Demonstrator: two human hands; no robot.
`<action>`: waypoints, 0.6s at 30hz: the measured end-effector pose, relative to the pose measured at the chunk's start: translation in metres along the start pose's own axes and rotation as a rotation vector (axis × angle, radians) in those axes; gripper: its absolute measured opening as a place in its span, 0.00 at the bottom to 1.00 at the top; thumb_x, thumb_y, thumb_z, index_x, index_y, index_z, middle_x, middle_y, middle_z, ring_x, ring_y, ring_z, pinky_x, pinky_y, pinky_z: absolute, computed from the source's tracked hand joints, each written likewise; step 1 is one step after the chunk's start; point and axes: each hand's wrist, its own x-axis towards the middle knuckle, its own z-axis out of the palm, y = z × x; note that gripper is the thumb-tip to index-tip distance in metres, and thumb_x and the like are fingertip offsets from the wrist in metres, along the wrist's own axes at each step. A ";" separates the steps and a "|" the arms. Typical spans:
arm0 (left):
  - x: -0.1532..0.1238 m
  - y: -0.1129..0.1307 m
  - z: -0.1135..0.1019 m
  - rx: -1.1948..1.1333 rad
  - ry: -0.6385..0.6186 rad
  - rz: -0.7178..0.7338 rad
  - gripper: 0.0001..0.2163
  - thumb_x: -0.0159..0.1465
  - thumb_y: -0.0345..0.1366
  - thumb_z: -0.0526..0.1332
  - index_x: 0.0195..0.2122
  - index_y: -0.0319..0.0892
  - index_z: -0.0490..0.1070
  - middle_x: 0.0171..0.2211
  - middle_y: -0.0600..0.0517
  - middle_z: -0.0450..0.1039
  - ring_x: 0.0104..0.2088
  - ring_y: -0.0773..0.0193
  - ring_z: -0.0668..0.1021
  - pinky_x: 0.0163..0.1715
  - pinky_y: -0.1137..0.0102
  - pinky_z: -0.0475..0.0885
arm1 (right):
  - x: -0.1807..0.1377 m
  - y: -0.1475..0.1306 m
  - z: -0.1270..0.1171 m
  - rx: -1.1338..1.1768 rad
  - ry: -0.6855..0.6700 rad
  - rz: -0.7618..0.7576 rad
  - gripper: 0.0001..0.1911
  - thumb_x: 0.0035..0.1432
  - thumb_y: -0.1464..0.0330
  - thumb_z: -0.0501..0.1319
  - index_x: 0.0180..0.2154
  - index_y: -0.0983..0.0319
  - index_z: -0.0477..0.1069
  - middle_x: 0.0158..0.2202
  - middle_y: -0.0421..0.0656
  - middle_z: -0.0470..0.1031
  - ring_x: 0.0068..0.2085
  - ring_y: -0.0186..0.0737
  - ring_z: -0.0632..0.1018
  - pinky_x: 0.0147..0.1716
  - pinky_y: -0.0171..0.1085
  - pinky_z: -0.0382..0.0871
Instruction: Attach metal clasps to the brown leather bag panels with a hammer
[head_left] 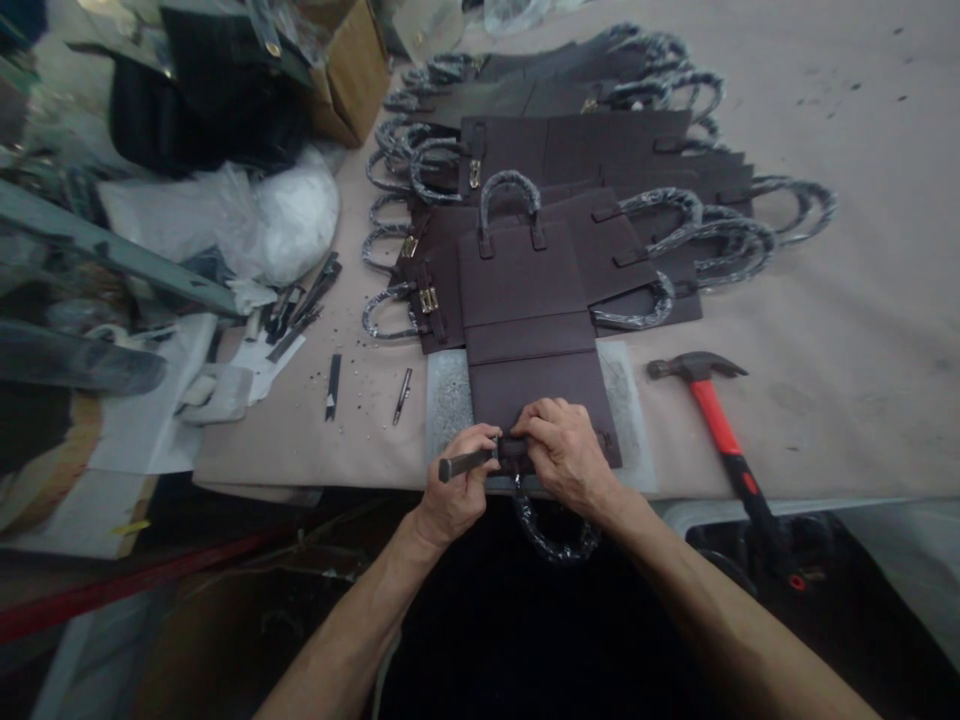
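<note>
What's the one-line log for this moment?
left hand: grips metal punch | right hand: pinches handle tab on brown bag panel | hammer: lying at right, untouched

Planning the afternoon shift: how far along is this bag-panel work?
Looks done: panels with handles piled behind. In hand: left hand holds a metal punch at the front panel's near edge, right hand steadying. Left: probably the strike; the hammer lies untouched.

metal tool (462, 465) tip, handle tab (514, 452): hidden by fingers (541, 418) | left clutter (112, 250): blurred

Dark brown leather panel (536, 385); red-handled hammer (716, 415); beige tabletop (862, 300).
</note>
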 end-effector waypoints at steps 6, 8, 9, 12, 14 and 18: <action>-0.011 0.005 0.006 0.101 0.075 -0.027 0.05 0.71 0.29 0.55 0.45 0.43 0.69 0.46 0.44 0.78 0.50 0.57 0.81 0.50 0.57 0.80 | -0.003 0.000 0.000 -0.015 -0.018 -0.028 0.17 0.61 0.77 0.54 0.43 0.60 0.79 0.45 0.45 0.76 0.44 0.42 0.71 0.44 0.43 0.56; -0.017 0.007 0.008 0.122 0.114 -0.063 0.06 0.71 0.28 0.55 0.45 0.43 0.69 0.46 0.44 0.78 0.50 0.57 0.81 0.51 0.56 0.79 | -0.003 0.000 -0.001 -0.034 -0.042 -0.050 0.17 0.62 0.77 0.55 0.43 0.57 0.80 0.45 0.44 0.76 0.45 0.43 0.71 0.44 0.43 0.56; -0.020 0.008 0.009 0.124 0.132 -0.073 0.06 0.70 0.28 0.56 0.45 0.43 0.69 0.47 0.44 0.78 0.50 0.57 0.81 0.51 0.56 0.79 | -0.001 0.000 -0.002 -0.052 -0.057 -0.051 0.17 0.63 0.76 0.55 0.44 0.57 0.80 0.45 0.44 0.76 0.45 0.43 0.71 0.44 0.43 0.55; -0.023 0.010 0.012 0.116 0.173 -0.076 0.06 0.70 0.27 0.57 0.45 0.43 0.69 0.46 0.44 0.77 0.50 0.58 0.80 0.51 0.57 0.79 | 0.011 -0.002 -0.008 -0.115 -0.121 -0.019 0.14 0.67 0.73 0.56 0.48 0.59 0.77 0.43 0.45 0.77 0.43 0.42 0.73 0.42 0.41 0.56; -0.022 0.010 0.012 0.113 0.182 -0.072 0.06 0.70 0.27 0.57 0.45 0.42 0.69 0.46 0.44 0.77 0.50 0.58 0.81 0.50 0.58 0.79 | 0.021 -0.004 -0.013 -0.167 -0.189 0.003 0.09 0.67 0.69 0.59 0.45 0.62 0.76 0.41 0.45 0.79 0.40 0.40 0.75 0.41 0.39 0.56; -0.021 0.010 0.012 0.121 0.180 -0.064 0.06 0.70 0.27 0.57 0.45 0.42 0.69 0.46 0.44 0.77 0.49 0.58 0.81 0.50 0.58 0.79 | 0.037 -0.007 -0.015 -0.269 -0.260 -0.008 0.08 0.65 0.66 0.63 0.34 0.62 0.75 0.35 0.44 0.80 0.37 0.40 0.77 0.38 0.39 0.56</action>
